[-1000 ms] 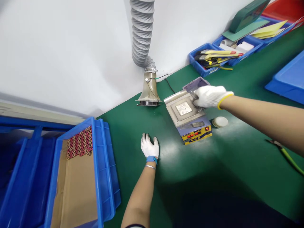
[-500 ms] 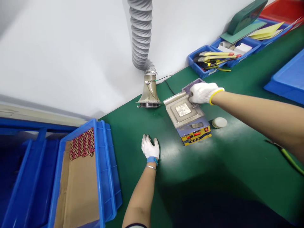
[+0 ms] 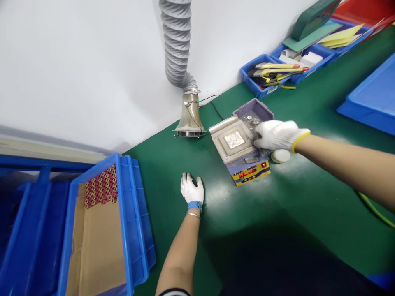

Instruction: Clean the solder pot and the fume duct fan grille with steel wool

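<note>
A small solder pot (image 3: 239,150) with a square metal top and a yellow-and-blue front panel stands on the green table (image 3: 277,205). My right hand (image 3: 276,134), in a white glove, rests closed on its right edge, next to a purple tray (image 3: 253,111) of metal scraps. What its fingers hold is hidden. A white round lid (image 3: 280,156) lies just under that hand. My left hand (image 3: 192,189), also gloved, lies flat on the table with fingers spread, holding nothing, to the left of the solder pot.
A grey fume hose with a metal funnel (image 3: 189,119) hangs behind the pot. A blue crate (image 3: 135,222) with cardboard and red-ringed coils sits at the left. Blue bins of tools (image 3: 271,74) line the back right; a blue lid (image 3: 370,98) lies right.
My right hand has moved from the purple tray at the back of the pot toward me, to the pot's right edge above the white lid. My left hand stays flat.
</note>
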The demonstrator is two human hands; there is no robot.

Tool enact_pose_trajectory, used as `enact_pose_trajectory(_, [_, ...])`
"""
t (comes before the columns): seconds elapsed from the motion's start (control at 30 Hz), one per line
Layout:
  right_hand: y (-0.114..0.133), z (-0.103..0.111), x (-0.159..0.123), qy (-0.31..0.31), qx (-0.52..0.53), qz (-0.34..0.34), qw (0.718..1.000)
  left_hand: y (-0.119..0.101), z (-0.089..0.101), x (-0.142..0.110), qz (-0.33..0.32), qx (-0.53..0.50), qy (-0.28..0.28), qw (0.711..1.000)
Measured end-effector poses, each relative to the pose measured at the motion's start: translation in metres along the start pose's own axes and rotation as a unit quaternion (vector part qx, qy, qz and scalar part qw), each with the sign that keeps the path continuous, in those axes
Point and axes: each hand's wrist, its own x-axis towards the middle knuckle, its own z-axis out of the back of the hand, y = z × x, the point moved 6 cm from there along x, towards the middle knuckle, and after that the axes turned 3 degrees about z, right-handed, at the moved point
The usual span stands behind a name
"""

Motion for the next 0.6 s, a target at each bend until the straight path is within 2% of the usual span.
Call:
enact_pose_trajectory(0.13, [-0.005, -0.017, -0.022, 0.012, -0.016, -0.011, 1.0, -0.001, -0.001, -0.001, -0.003, 0.002, 0.0, 1.0])
enact_pose_trajectory(0.27, [-0.001, -0.009, -0.022, 0.015, -0.037, 0.006, 0.999, -0.001, -0.001, -0.001, 0.002, -0.002, -0.001, 1.0])
enact_pose_trajectory(0.5, [0.02, -0.005, -0.038, -0.023, -0.176, 0.135, 0.975, -0.003, -0.001, -0.001, 0.003, -0.007, 0.002, 1.0])
enact_pose_trajectory(0.6, [0.032, -0.01, -0.045, -0.033, -0.215, 0.158, 0.963, -0.004, -0.001, -0.002, 0.005, -0.007, 0.004, 1.0])
